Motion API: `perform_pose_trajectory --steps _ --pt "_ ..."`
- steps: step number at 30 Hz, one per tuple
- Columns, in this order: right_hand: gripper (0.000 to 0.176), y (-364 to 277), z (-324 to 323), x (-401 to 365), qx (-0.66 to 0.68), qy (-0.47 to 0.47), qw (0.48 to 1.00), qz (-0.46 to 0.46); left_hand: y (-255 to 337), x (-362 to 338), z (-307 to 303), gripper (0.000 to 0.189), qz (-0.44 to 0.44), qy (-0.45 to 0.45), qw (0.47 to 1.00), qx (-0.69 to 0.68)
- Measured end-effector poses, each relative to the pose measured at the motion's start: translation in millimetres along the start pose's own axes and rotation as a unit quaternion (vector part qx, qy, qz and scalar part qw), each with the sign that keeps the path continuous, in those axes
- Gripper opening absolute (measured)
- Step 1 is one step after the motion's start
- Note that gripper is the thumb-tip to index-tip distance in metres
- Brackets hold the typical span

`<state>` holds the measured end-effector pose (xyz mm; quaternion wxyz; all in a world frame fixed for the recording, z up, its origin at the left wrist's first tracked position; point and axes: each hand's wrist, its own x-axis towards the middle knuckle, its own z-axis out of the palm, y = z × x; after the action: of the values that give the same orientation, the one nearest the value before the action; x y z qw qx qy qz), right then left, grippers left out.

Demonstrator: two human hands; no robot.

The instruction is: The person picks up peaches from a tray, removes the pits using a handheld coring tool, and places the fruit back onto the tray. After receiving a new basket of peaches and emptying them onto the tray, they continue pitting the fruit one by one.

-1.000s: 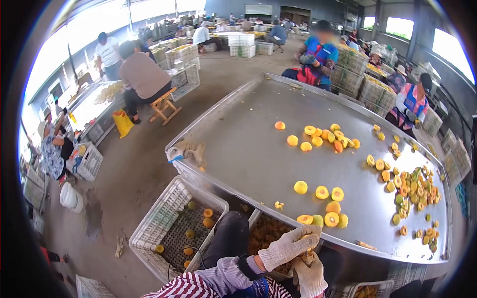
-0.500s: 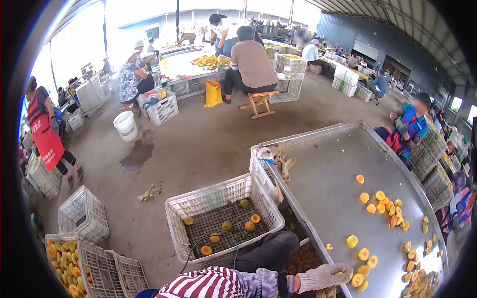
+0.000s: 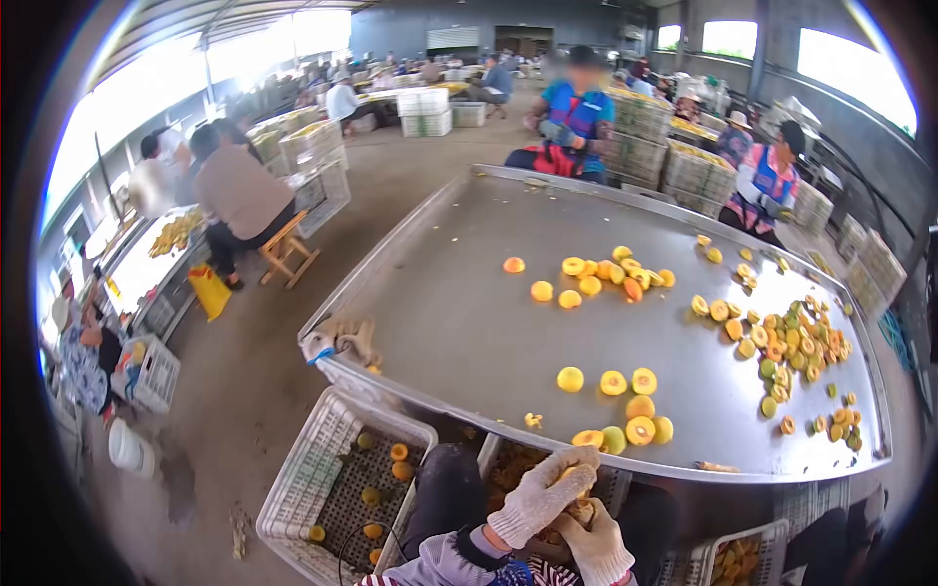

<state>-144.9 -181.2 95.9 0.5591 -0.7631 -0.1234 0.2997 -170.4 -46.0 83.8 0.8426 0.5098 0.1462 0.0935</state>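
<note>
My left hand (image 3: 542, 496), in a pale knitted glove, is closed round a yellow peach half (image 3: 569, 474) just off the near edge of the metal table (image 3: 449, 303). Gloved as well, my right hand (image 3: 599, 547) is raised below and beside it, with its fingers curled in. Something brownish shows between the two hands, too small and covered to name. Closest to them on the tabletop is a small group of peach halves (image 3: 640, 430), some with the cut face up. More halves lie in a large heap (image 3: 806, 342) on the right.
A white crate (image 3: 283, 479) with several fruits stands at my left knee. Cloth gloves (image 3: 352, 339) lie on the table's left corner. A brown-handled tool (image 3: 718, 467) rests by the near rim. Across the table sits a co-worker in a blue vest (image 3: 576, 112), beside stacked crates (image 3: 640, 146).
My view has swung right. My left hand has drawn back from the tabletop with the peach half and is now above my lap, where my right hand has come into view beside it.
</note>
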Motion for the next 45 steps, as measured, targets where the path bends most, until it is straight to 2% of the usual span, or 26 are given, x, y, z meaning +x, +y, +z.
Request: perform_pose_trajectory --steps 1,3,6,9,11,15,18,19,21,23,25,27,31,33,35,36,37,38,39,41,43,45 --pt "0.021 -4.2 -5.0 -0.3 -0.014 0.002 1.0 0.024 -2.0 2.7 0.4 0.029 0.004 -0.009 1.0 0.004" --pt "0.026 3.6 -16.3 2.9 -0.06 0.0 0.998 -0.03 -2.2 4.6 6.5 0.029 -0.013 -0.012 1.0 -0.016" --pt "0.027 7.8 -17.6 0.1 -0.091 0.058 0.994 -0.01 -11.1 9.5 11.2 0.033 -0.009 -0.031 0.999 -0.009" --pt "0.028 1.9 -28.1 -1.6 -0.06 0.045 0.997 0.02 -16.1 17.1 16.3 0.032 0.008 -0.042 0.999 0.004" --pt "0.029 5.6 -31.3 2.0 -0.038 0.055 0.998 -0.002 -19.7 20.8 20.3 0.033 -0.032 -0.019 0.999 0.026" --pt "0.03 10.8 -39.7 0.2 -0.069 0.083 0.993 0.044 -17.0 28.3 27.1 0.034 -0.055 -0.046 0.997 0.011" --pt "0.031 13.2 -42.7 9.8 -0.092 0.077 0.992 0.028 -26.2 31.6 28.3 0.034 -0.061 -0.03 0.997 0.029" --pt "0.031 17.1 -45.4 12.0 -0.042 0.053 0.998 0.007 -26.0 34.8 29.5 0.033 -0.068 -0.024 0.996 0.056" --pt "0.032 21.7 -46.7 18.2 -0.032 0.043 0.999 0.003 -24.4 40.8 30.2 0.036 -0.066 -0.041 0.995 0.058" --pt "0.03 5.0 -54.3 18.3 -0.034 0.045 0.998 0.035 -25.5 41.6 30.3 0.043 -0.029 -0.069 0.995 0.07" --pt "0.028 8.2 -56.9 16.0 -0.035 0.043 0.996 0.073 -24.5 37.3 33.5 0.05 -0.037 -0.082 0.993 0.07" --pt "0.025 20.4 -56.6 26.8 0.128 0.029 0.991 0.002 -24.5 43.6 33.1 0.051 0.025 -0.094 0.991 0.093" --pt "0.023 22.7 -54.3 36.8 0.179 0.018 0.984 0.01 -34.0 53.8 25.2 0.052 0.071 -0.126 0.978 0.149" --pt "0.022 15.5 -57.6 38.1 0.16 0.02 0.987 0.025 -41.6 55.4 25.8 0.051 0.075 -0.113 0.981 0.138" --pt "0.022 5.8 -61.9 38.8 0.143 0.025 0.988 0.047 -43.6 57.2 28.0 0.048 0.03 -0.087 0.993 0.079" --pt "0.022 3.3 -63.5 40.0 0.1 0.017 0.992 0.069 -46.4 58.9 29.6 0.043 0.057 -0.075 0.991 0.095" --pt "0.022 1.7 -64.6 41.0 0.057 0.008 0.994 0.091 -48.0 61.2 28.8 0.043 0.047 -0.076 0.991 0.094" --pt "0.026 2.2 -65.4 42.2 0.013 0.009 0.997 0.082 -49.9 63.6 28.1 0.041 0.073 -0.075 0.989 0.106" --pt "0.026 16.3 -64.3 45.5 0.015 0.008 0.996 0.093 -50.4 64.8 28.7 0.039 0.098 -0.074 0.986 0.117" --pt "0.041 52.2 -61.2 53.2 -0.009 0.035 0.999 -0.017 -41.0 69.6 32.2 0.036 0.054 -0.074 0.993 0.071" --pt "0.037 31.9 -67.1 53.7 -0.048 0.03 0.998 -0.024 -30.6 75.2 34.8 0.041 0.003 -0.078 0.997 -0.022" --pt "0.033 28.4 -67.3 56.1 -0.072 0.056 0.992 -0.088 -26.4 78.5 37.4 0.051 -0.022 -0.061 0.996 -0.066"
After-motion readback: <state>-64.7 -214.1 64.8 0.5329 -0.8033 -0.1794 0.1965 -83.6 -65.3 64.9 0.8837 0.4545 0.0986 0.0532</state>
